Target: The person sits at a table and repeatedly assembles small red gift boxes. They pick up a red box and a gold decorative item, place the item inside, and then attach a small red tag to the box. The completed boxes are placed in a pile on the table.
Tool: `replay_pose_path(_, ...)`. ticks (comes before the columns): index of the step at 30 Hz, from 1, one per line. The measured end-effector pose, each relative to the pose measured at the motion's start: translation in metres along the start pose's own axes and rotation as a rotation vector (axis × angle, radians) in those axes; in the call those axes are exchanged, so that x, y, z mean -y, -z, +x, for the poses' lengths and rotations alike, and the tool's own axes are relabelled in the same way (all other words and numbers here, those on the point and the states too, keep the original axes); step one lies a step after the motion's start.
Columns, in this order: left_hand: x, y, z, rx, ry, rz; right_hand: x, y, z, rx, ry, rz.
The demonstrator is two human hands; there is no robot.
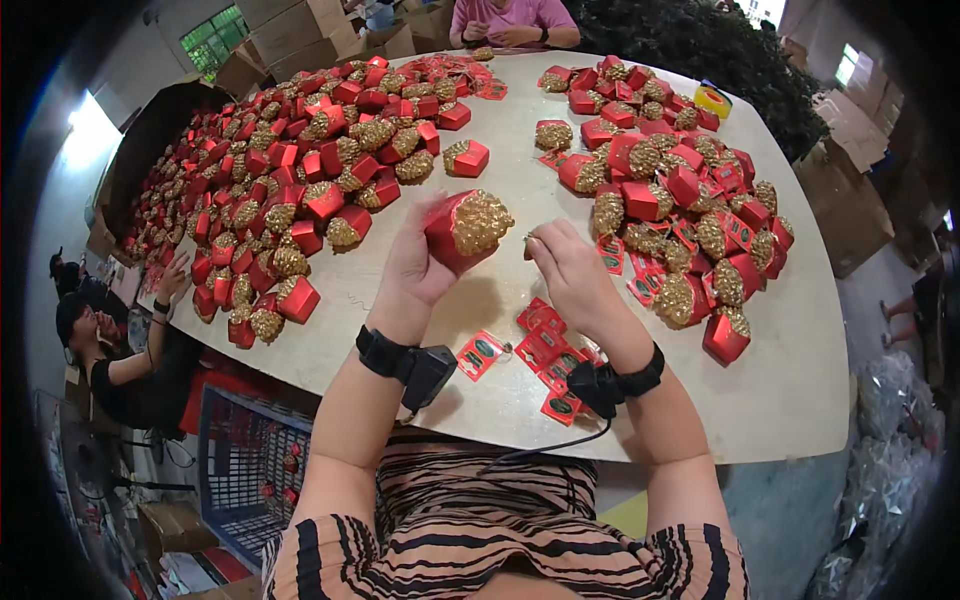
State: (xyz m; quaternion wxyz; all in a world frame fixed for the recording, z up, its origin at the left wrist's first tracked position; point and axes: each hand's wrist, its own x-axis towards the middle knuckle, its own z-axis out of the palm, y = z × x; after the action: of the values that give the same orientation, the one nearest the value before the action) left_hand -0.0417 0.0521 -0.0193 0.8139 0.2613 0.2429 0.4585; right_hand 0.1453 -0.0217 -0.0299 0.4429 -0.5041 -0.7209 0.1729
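My left hand [413,262] is wrapped round an ornament [477,224], a shiny red faceted cup heaped with gold beads. It is held above the pale table, tilted with its gold end to the right. Just right of it, my right hand [577,272] is closed in a pinch, apart from the ornament. A tiny dark-gold bit shows at those fingertips, too small to name. Below my hands lie a loose pile of red cards [543,348] and a single red card [480,355] with a dark oval.
A large heap of similar ornaments [330,160] covers the table's left, a smaller heap [690,200] its right. A yellow tape roll [712,99] stands at the far right. A blue crate [235,470] sits below the left edge. Other people sit at the far side and left.
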Motion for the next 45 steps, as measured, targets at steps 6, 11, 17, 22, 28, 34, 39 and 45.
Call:
replay_pose_path(6,0.010,-0.013,-0.012,0.019,-0.074,0.097,0.005,0.004,0.000,0.004,0.029,0.007)
replay_pose_path(11,0.012,-0.014,-0.015,0.019,-0.149,0.176,0.000,0.002,0.000,-0.014,0.051,0.115)
replay_pose_path(17,0.014,-0.027,-0.024,0.028,-0.310,0.387,0.001,-0.002,-0.001,-0.022,-0.114,0.392)
replay_pose_path(22,0.012,-0.033,-0.032,0.055,-0.389,0.476,-0.002,-0.004,0.000,-0.004,-0.142,0.482)
replay_pose_path(28,0.013,-0.031,-0.032,0.087,-0.434,0.506,-0.002,-0.006,0.000,0.004,-0.186,0.556)
replay_pose_path(34,0.011,-0.029,-0.029,0.105,-0.482,0.582,-0.001,-0.003,0.000,0.072,-0.262,0.698)
replay_pose_path(39,0.013,-0.029,-0.030,0.101,-0.547,0.667,0.000,-0.002,0.000,0.115,-0.305,0.772)
replay_pose_path(45,0.009,-0.037,-0.039,0.137,-0.675,0.979,-0.002,-0.007,-0.003,0.175,-0.413,0.948)
